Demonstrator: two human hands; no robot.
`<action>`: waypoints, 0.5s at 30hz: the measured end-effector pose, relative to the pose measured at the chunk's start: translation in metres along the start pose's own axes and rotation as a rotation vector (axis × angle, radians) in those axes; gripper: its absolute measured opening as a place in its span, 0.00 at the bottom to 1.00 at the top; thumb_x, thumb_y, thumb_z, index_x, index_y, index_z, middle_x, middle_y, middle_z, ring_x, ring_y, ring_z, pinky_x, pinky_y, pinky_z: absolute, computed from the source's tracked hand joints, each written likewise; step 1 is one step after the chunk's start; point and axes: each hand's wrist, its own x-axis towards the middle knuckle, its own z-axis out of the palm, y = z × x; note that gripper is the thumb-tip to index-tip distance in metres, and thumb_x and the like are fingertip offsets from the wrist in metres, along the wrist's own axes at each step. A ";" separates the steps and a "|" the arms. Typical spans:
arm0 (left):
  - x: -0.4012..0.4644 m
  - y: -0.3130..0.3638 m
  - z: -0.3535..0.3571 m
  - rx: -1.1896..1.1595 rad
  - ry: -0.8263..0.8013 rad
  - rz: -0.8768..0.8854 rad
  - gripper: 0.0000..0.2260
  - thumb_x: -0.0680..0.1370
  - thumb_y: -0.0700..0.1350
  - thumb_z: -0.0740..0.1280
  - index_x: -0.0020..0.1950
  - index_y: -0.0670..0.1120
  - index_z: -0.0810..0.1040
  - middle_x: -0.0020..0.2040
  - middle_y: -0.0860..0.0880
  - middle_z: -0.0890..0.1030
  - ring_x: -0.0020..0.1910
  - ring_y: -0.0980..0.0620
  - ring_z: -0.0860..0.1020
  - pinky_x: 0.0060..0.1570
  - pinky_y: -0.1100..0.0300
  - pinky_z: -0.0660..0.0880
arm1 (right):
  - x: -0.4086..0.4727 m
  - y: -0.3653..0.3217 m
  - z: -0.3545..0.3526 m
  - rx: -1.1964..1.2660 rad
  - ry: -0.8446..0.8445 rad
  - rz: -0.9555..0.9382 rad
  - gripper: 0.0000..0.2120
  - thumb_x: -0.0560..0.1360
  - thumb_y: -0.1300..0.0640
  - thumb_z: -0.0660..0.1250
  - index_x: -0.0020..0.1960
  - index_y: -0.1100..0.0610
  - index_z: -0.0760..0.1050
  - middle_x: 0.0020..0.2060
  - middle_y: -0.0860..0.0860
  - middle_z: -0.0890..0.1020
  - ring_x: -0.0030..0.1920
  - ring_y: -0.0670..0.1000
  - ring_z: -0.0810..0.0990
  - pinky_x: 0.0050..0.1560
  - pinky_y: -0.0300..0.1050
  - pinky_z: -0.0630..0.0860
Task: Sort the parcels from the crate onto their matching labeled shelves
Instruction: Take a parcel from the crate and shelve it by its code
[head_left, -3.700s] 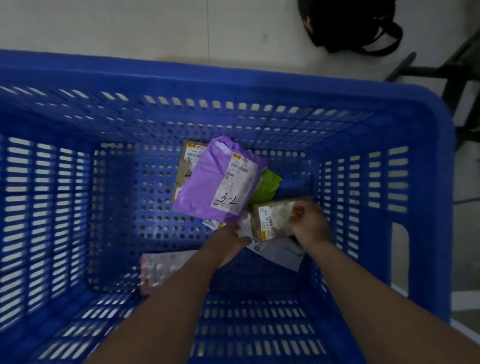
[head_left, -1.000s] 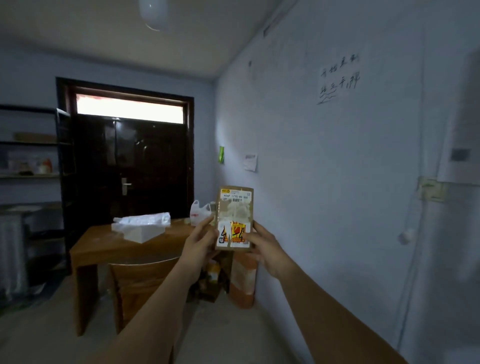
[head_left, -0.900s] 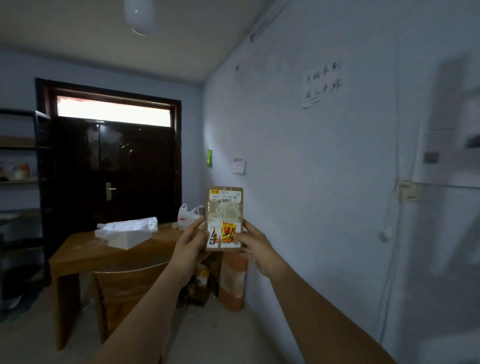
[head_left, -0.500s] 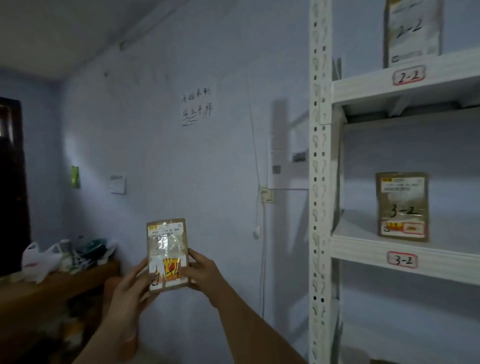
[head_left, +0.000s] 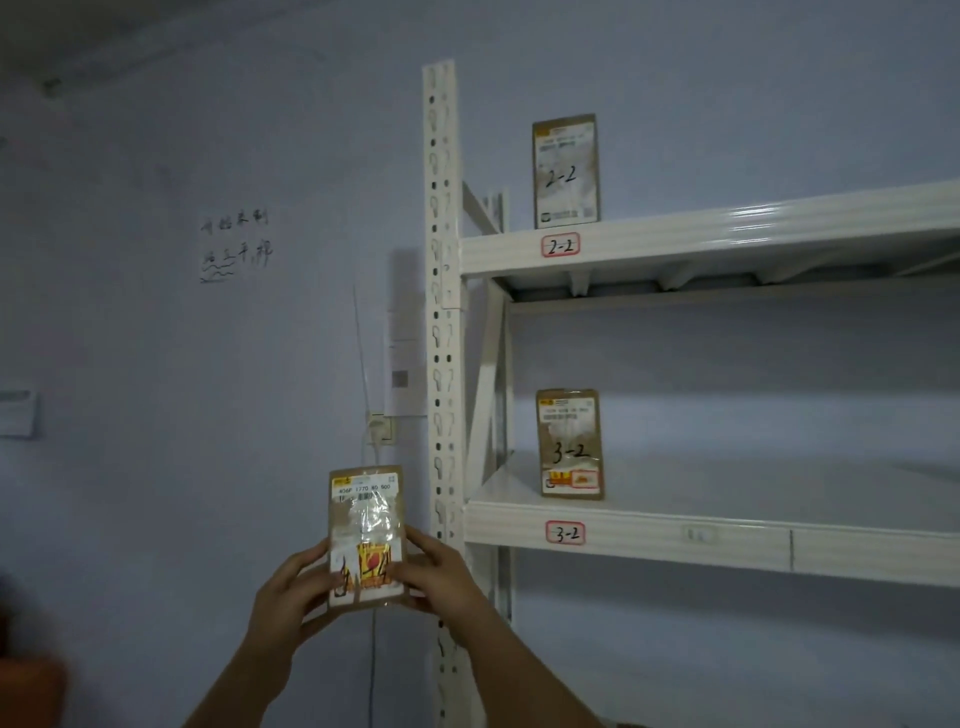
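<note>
I see my left hand (head_left: 291, 597) and right hand (head_left: 441, 577) pinching one brown parcel (head_left: 366, 535) upright between them, left of the shelf post (head_left: 441, 312); further right, a 2-2 parcel (head_left: 565, 171) and a 3-2 parcel (head_left: 570, 444) stand on matching labelled shelves

I count three parcels: one (head_left: 367, 535) between my hands, two (head_left: 565, 171) (head_left: 570, 444) up right of them on two shelves (head_left: 727, 234) (head_left: 727, 540).
</note>
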 end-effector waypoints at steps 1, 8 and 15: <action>-0.005 0.000 0.013 -0.008 -0.001 -0.005 0.14 0.73 0.35 0.68 0.56 0.48 0.79 0.50 0.42 0.83 0.51 0.42 0.80 0.45 0.54 0.77 | -0.008 -0.002 -0.011 0.003 0.013 0.002 0.27 0.71 0.64 0.69 0.68 0.51 0.71 0.47 0.57 0.84 0.43 0.50 0.80 0.45 0.43 0.76; -0.057 -0.007 0.077 -0.033 -0.024 -0.010 0.14 0.73 0.34 0.67 0.51 0.52 0.79 0.47 0.44 0.83 0.47 0.45 0.81 0.43 0.54 0.77 | -0.070 -0.007 -0.068 0.007 0.041 0.001 0.19 0.72 0.63 0.69 0.58 0.45 0.75 0.42 0.50 0.83 0.41 0.49 0.79 0.40 0.39 0.73; -0.108 -0.020 0.111 -0.021 -0.038 -0.055 0.16 0.73 0.33 0.66 0.56 0.50 0.77 0.48 0.43 0.82 0.46 0.45 0.80 0.46 0.54 0.77 | -0.132 0.002 -0.100 -0.001 0.072 0.041 0.26 0.73 0.63 0.69 0.69 0.52 0.69 0.51 0.63 0.81 0.47 0.56 0.77 0.43 0.42 0.75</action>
